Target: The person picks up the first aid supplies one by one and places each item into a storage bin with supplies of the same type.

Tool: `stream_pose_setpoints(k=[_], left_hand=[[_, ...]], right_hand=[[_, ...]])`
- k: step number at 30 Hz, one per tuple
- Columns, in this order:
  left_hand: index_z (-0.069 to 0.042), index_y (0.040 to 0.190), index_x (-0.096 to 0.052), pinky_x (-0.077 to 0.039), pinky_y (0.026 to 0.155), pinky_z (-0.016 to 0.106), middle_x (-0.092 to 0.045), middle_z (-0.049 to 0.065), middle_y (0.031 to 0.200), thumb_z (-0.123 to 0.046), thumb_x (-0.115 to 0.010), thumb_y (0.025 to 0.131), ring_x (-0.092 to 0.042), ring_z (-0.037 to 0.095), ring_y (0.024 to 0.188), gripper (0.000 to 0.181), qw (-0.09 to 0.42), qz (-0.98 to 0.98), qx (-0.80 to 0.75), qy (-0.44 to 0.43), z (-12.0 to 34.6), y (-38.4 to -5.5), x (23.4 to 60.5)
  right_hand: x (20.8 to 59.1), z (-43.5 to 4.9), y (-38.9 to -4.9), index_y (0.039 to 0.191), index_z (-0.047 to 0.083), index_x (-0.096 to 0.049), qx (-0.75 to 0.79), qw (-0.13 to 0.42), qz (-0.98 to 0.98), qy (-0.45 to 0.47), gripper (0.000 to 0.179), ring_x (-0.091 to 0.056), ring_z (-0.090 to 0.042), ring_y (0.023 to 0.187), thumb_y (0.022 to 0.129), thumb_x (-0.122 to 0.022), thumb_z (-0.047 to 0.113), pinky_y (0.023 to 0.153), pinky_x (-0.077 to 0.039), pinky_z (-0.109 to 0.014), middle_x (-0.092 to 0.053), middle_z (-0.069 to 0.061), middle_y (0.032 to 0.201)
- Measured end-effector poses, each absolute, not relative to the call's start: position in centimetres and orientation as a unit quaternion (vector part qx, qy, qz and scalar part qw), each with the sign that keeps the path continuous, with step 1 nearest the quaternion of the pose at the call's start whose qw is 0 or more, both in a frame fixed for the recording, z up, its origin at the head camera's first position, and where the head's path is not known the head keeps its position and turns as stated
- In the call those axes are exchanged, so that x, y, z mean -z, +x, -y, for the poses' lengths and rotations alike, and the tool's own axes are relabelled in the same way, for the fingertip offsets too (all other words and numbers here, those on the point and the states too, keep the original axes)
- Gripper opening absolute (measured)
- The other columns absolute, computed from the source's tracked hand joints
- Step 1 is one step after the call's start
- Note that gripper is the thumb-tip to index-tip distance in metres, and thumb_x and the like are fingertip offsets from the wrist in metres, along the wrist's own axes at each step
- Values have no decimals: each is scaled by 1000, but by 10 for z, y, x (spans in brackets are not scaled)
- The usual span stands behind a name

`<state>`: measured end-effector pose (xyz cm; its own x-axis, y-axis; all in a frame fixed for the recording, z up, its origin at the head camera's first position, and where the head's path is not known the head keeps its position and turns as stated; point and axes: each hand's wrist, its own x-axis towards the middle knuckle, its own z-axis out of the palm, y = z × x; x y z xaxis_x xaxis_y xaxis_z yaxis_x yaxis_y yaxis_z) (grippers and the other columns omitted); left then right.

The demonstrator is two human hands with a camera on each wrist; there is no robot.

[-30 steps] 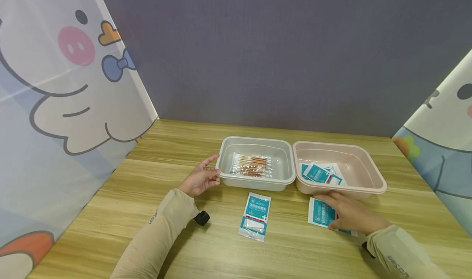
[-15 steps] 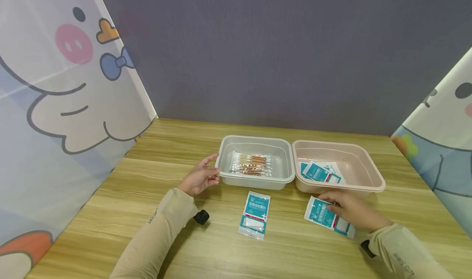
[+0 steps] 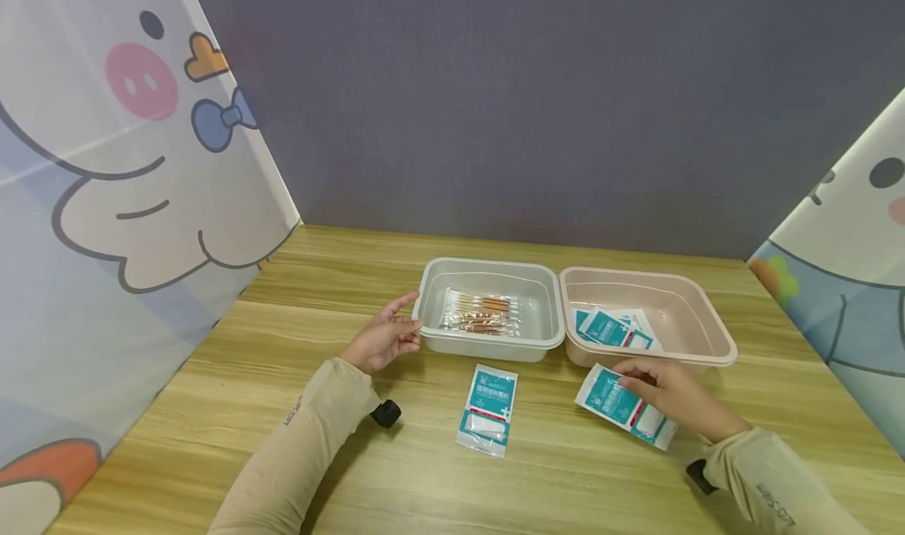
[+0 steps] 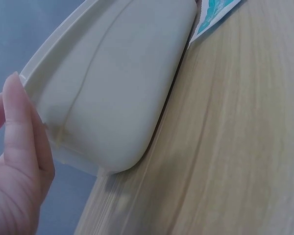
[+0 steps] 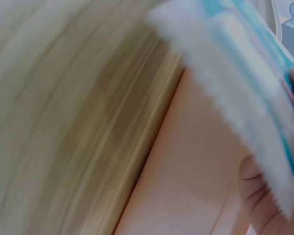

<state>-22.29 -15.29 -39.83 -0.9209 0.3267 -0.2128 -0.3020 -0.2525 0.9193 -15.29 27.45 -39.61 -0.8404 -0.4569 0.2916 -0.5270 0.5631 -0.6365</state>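
Observation:
My right hand (image 3: pixel 665 393) pinches a teal-and-white wound dressing packet (image 3: pixel 622 409) by its upper edge, tilted in front of the pink basin (image 3: pixel 721 346). In the right wrist view that dressing packet (image 5: pixel 245 88) is blurred, with its crimped end toward the camera. My left hand (image 3: pixel 385 340) touches the front-left corner of the light grey basin (image 3: pixel 488 352) with relaxed fingers; in the left wrist view the thumb lies right at the basin's rim. A second dressing packet (image 3: pixel 488 409) lies flat on the table before the grey basin.
Wrapped cotton swabs (image 3: pixel 484 313) lie inside the grey basin. Several more dressing packets (image 3: pixel 611 329) are in the pink basin, which stands beside the grey one. Behind the wooden table (image 3: pixel 318 276) rises a dark grey partition (image 3: pixel 495 111), with cartoon-printed panels at both sides.
My right hand has lifted the packet off the table, tilting it and shifting it slightly left and up. The left hand stays at the grey basin's corner.

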Motion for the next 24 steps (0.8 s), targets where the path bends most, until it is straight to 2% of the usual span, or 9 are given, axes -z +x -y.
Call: stream_pose_setpoints(k=[3, 8, 18, 24], left_hand=[[-8, 153, -15, -55, 55, 16, -50, 4, 79, 7, -46, 97, -56, 7, 58, 66, 198, -579, -791, 13, 153, -223, 399], [-8, 153, -17, -55, 54, 16, -51, 4, 79, 8, -46, 96, -56, 7, 57, 65, 195, -581, -790, 10, 153, -223, 398], [-8, 153, -17, -55, 54, 15, -51, 3, 79, 8, -45, 96, -56, 7, 57, 65, 198, -581, -790, 8, 153, -222, 398], [-9, 153, -17, -55, 55, 15, -51, 3, 79, 7, -46, 97, -56, 7, 57, 65, 197, -585, -787, 8, 153, -223, 399]], right_hand=[[396, -271, -151, 95, -3, -68, -394, 88, 874, 270, 13, -46, 1, 64, 85, -64, -9, 48, -42, -17, -60, 13, 81], [393, -267, -150, 96, -5, -69, -408, 134, 867, 253, 15, -49, 2, 65, 82, -67, -10, 49, -42, -14, -65, 18, 87], [382, -263, -148, 95, -7, -69, -425, 151, 862, 233, 13, -50, 1, 61, 83, -67, -9, 46, -41, -14, -64, 19, 81], [376, -260, -151, 93, -7, -66, -438, 155, 853, 238, 12, -43, -1, 54, 83, -65, -12, 40, -34, -22, -57, 12, 66]])
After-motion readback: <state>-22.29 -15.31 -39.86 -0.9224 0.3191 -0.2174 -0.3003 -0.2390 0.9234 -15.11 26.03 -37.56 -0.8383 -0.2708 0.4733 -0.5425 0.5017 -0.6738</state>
